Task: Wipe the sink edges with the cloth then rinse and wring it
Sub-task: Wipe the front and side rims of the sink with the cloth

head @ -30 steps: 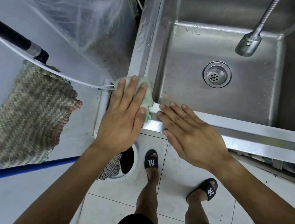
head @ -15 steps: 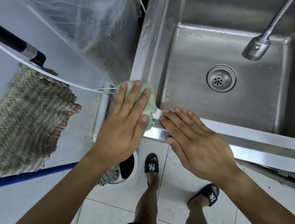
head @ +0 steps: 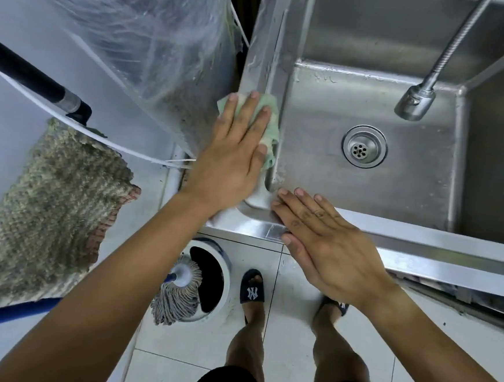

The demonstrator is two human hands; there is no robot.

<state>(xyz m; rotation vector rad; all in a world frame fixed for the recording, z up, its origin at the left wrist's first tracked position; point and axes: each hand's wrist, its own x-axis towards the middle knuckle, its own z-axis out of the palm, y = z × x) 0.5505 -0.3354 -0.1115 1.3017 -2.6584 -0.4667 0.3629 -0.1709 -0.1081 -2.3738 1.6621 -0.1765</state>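
Left hand [head: 232, 156], fingers flat, is pressing cloth [head: 269, 123] along sink [head: 261, 56] edge; right hand [head: 328, 245] is bracing flat—keep even pressure.

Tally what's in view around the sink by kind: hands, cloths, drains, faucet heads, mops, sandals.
Hands: 2, left hand flat on the cloth, right hand on the sink edge
Cloths: 1, green cloth
Drains: 1
Faucet heads: 1
Mops: 1
Sandals: 2
Total: 8

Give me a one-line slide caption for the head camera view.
Left hand presses green cloth flat on the steel sink's left edge; right hand rests on the front edge.
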